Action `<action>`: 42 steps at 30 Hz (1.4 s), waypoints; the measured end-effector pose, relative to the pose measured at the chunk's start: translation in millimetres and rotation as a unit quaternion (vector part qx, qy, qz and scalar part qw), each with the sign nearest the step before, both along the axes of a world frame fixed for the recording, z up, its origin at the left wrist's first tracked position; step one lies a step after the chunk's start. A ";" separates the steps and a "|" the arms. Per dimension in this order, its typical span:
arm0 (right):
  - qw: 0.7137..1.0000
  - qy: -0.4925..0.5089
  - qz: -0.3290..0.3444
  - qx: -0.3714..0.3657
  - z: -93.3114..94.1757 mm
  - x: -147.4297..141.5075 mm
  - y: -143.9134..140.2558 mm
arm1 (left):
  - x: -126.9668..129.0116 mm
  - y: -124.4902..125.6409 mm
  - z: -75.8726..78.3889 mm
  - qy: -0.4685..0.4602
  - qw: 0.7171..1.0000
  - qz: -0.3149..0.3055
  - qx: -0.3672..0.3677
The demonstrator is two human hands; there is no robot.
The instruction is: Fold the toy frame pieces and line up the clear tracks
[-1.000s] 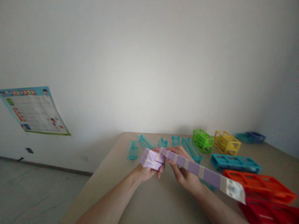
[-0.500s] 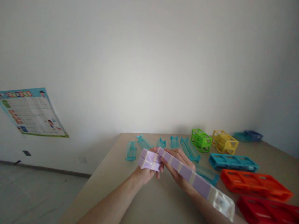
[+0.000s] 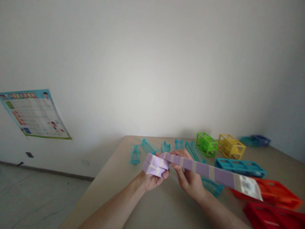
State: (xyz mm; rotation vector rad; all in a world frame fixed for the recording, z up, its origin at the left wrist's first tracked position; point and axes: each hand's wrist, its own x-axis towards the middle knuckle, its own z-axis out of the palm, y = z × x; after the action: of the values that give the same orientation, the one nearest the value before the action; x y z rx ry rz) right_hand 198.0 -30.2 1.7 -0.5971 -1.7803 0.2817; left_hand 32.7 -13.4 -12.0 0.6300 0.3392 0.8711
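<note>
Between my hands is a long lilac segmented strip (image 3: 205, 170) with cream bands across it. Its left end forms a blocky, stacked bundle (image 3: 156, 165), which my left hand (image 3: 152, 181) cradles from below with fingers curled round it. My right hand (image 3: 190, 179) pinches the strip just right of the bundle, thumb in front and fingers behind. From there the strip slants down to the right and ends in a clear, whitish tip (image 3: 250, 187) over an orange frame (image 3: 276, 192). What the strip is made of cannot be told.
Several clear teal pieces (image 3: 135, 154) lie along the far part of the table (image 3: 114, 181). A green frame (image 3: 206, 145), a yellow frame (image 3: 231, 146), a teal frame (image 3: 240, 168) and a red frame (image 3: 271, 216) stand at right. Blue items (image 3: 260, 140) sit in the back corner.
The strip's free end has swung up and to the right, from over my right forearm to across the orange frame. My right hand has turned, showing its thumb. The left hand keeps the bundle.
</note>
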 end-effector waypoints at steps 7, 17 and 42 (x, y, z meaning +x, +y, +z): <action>0.988 0.017 0.092 -0.122 -3.9 1.1 -3.5 | -5.8 5.3 -2.1 0.051 0.992 -0.103 -0.059; 0.930 0.143 0.209 -0.266 -3.3 -8.4 -3.3 | -6.4 1.5 -2.6 0.050 0.983 -0.150 -0.095; 0.998 0.030 0.006 -0.052 3.0 -7.2 -10.0 | 0.6 14.7 4.4 0.154 0.957 0.232 0.079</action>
State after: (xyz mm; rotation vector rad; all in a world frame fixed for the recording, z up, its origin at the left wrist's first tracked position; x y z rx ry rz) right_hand 190.8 -40.3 4.7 -0.6452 -1.7203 0.3975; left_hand 33.3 1.3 -7.6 0.8548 0.7238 1.2599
